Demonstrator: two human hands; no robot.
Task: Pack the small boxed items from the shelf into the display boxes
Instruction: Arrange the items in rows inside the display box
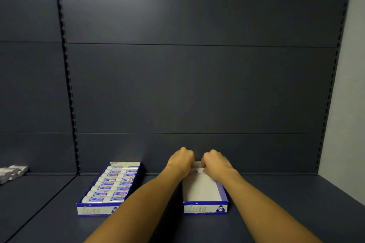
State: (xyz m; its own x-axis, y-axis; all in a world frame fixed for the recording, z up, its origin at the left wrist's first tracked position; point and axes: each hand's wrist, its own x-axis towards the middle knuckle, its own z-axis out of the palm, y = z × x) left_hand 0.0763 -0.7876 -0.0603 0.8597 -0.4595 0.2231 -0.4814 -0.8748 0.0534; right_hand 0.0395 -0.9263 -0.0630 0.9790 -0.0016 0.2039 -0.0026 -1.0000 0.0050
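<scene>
Two blue-and-white display boxes stand on the dark shelf. The left display box (94,209) is filled with several small boxed items (110,183) in two rows. The right display box (205,207) shows a bare white floor, with small boxed items (195,171) only at its far end. My left hand (180,161) and my right hand (214,163) are both at that far end, fingers curled down onto those items. The fingertips are hidden behind the knuckles.
A pile of loose small white boxed items (12,172) lies on the neighbouring shelf bay at far left. The dark back panel (197,85) rises right behind the boxes. A slotted upright (69,85) divides the bays. A pale wall (347,85) is at right.
</scene>
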